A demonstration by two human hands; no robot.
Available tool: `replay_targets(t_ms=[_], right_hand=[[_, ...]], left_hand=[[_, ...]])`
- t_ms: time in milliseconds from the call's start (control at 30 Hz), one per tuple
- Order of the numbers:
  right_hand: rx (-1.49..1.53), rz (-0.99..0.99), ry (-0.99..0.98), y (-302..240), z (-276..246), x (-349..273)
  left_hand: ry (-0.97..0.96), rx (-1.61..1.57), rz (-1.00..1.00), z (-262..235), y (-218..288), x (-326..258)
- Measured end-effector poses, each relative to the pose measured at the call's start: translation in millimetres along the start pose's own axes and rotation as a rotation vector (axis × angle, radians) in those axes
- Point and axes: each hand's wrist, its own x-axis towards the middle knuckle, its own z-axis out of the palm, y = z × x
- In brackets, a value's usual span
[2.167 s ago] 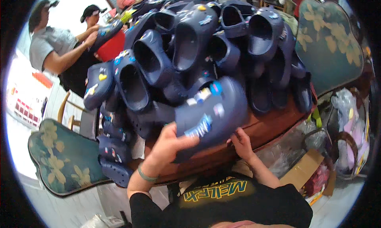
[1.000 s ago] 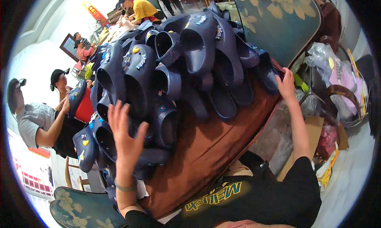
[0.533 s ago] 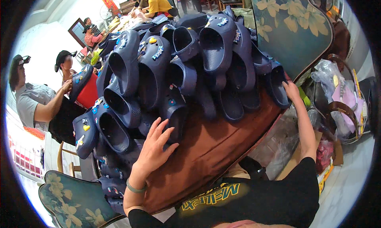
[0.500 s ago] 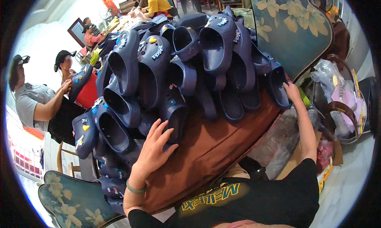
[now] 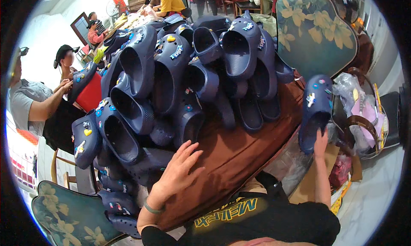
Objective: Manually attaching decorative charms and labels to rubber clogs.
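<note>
My right hand (image 5: pixel 321 144) grips a navy clog (image 5: pixel 313 101) by its heel end, off the table's right edge; its toe, with coloured charms, points away from me. The thumb is hidden inside or behind the shoe. My left hand (image 5: pixel 180 166) hovers above the near part of the brown-covered table (image 5: pixel 239 154), fingers apart and holding nothing. Just beyond its fingertips stands a charm-studded clog (image 5: pixel 190 117), part of a big heap of navy clogs (image 5: pixel 165 87). More clogs (image 5: pixel 117 203) are stacked at the near left.
A chair with a floral back (image 5: pixel 317 36) stands far right, another floral chair back (image 5: pixel 64 211) near left. On the right sit a bag of plastic wrap (image 5: pixel 355 96) and a cardboard box (image 5: pixel 314 173). Across the left, a person (image 5: pixel 34 104) holds a clog by a red container (image 5: pixel 89 94).
My right hand has lifted a clog off the heap's right end and drawn it right and nearer, toe now up. The left hand has shifted slightly right and lower, still empty.
</note>
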Motion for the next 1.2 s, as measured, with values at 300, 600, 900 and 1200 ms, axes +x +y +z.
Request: replay_targets(t_ms=[300, 600, 900, 1200], right_hand=[[0.541, -0.104, -0.447, -35.2, 21.4, -119.6], [0.541, -1.047, -0.970, -157.2, 93.3, -201.6], [0.856, -0.475, -0.887, -179.3, 107.1, -181.2], [0.403, -0.648, -1.021, -177.3, 106.5, -200.1]], left_hand=[[-0.096, -0.310, -0.007, 50.6, 28.9, 3.1], [0.543, -1.711, -0.506, 78.0, 23.1, -34.3], [0.064, -0.626, -0.721, 58.9, 3.7, -107.6], [0.120, -0.282, -0.609, 77.7, -12.4, -114.1]])
